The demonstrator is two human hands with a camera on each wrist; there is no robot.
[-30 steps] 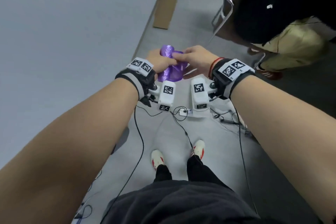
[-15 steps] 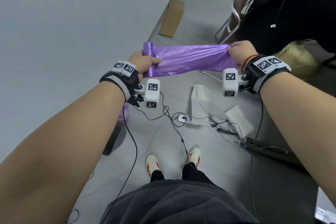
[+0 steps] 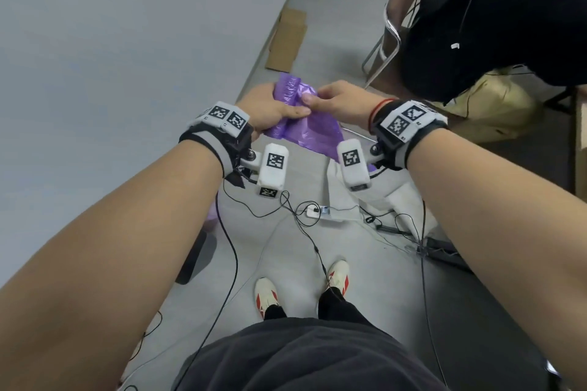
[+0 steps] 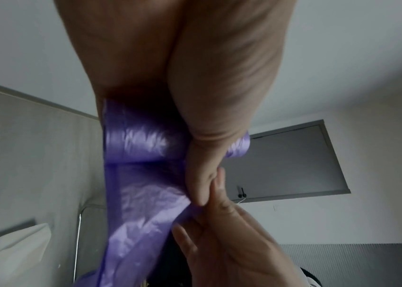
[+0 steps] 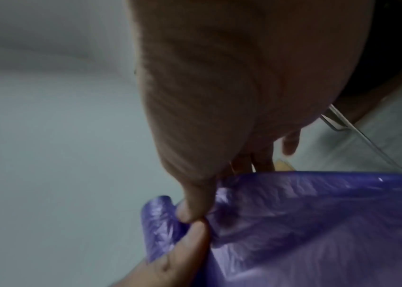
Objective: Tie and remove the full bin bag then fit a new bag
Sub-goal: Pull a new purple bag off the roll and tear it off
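The purple bag roll (image 3: 287,90) is held at chest height over the floor (image 3: 365,279), its long axis running away from the person. The left hand (image 3: 270,108) has its grip wrapped round the roll. The right hand (image 3: 336,98) pinches the loose bag (image 3: 313,133), which hangs down, probably partly unrolled. Nearby are cables (image 3: 295,209), cardboard (image 3: 287,40) and a chair (image 3: 392,32).

Grey floor (image 3: 317,25), pale wall (image 3: 111,41)

Bag roll (image 3: 290,90) sits in left hand (image 3: 270,106), right hand (image 3: 340,101) just beside.
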